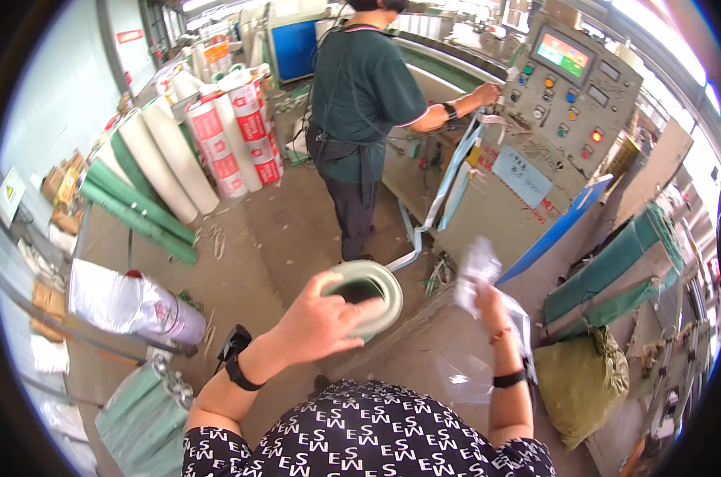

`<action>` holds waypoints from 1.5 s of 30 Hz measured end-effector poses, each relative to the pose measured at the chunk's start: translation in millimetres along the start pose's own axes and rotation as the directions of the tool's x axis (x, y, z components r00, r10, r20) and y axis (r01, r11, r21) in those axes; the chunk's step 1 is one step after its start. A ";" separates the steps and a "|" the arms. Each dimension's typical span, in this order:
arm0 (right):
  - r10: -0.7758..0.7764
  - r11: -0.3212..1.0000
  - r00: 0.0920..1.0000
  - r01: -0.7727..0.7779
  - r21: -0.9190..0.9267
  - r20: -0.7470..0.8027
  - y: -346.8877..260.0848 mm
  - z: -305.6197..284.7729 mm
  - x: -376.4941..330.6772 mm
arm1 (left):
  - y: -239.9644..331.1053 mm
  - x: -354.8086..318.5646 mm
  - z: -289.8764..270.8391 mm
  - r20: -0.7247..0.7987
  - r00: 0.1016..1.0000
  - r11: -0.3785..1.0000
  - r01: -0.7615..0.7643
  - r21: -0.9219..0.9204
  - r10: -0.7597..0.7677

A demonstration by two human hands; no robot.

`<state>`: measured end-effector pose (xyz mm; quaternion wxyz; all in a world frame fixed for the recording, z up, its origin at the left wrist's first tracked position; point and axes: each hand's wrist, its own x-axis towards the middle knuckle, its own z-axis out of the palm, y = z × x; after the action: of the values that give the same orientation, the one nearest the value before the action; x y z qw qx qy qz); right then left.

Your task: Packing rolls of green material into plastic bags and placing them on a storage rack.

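A pale green roll (pixel 386 288) with a hollow core stands on end in front of me. My left hand (pixel 317 322) is over its top end, fingers spread, with one reaching across the core opening; I cannot tell how firmly it touches. To the right, my right hand (pixel 488 304) is closed on crumpled clear plastic film (pixel 478 266). Part of that film hangs below and beside my wrist, slightly blurred. The lower side of the roll is hidden by my hand and patterned shirt.
Ahead, a co-worker (pixel 360 103) reaches to a control cabinet (pixel 503 183). Upright rolls (pixel 170 159) stand at the left, near a plastic-wrapped roll (pixel 138 306). An olive sack (pixel 583 381) and green bundles (pixel 615 270) lie at the right. Pale strips (pixel 408 256) trail on the floor.
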<state>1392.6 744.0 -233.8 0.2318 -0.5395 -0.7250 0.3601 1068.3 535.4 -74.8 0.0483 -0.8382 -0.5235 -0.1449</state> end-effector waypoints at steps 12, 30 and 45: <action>-0.593 0.776 0.500 0.143 0.615 0.632 -175.2 30.2 -78.5 | 36.3 -76.3 -7.2 -0.376 0.706 0.664 0.179 -0.726 -0.600; -0.575 0.630 0.694 0.038 0.776 0.433 -155.0 47.1 -92.7 | 42.4 -170.2 50.9 0.152 0.756 -0.231 0.002 -0.973 -0.637; -0.725 0.611 0.540 0.791 0.038 0.428 -33.0 126.5 -81.7 | 86.3 -162.9 57.5 -0.128 0.825 0.803 0.481 -0.353 -0.550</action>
<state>1305.9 626.8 -284.1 0.1670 -0.1017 -0.9437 0.2667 1089.6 369.5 -171.2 -0.0645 -0.6381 -0.6949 -0.3251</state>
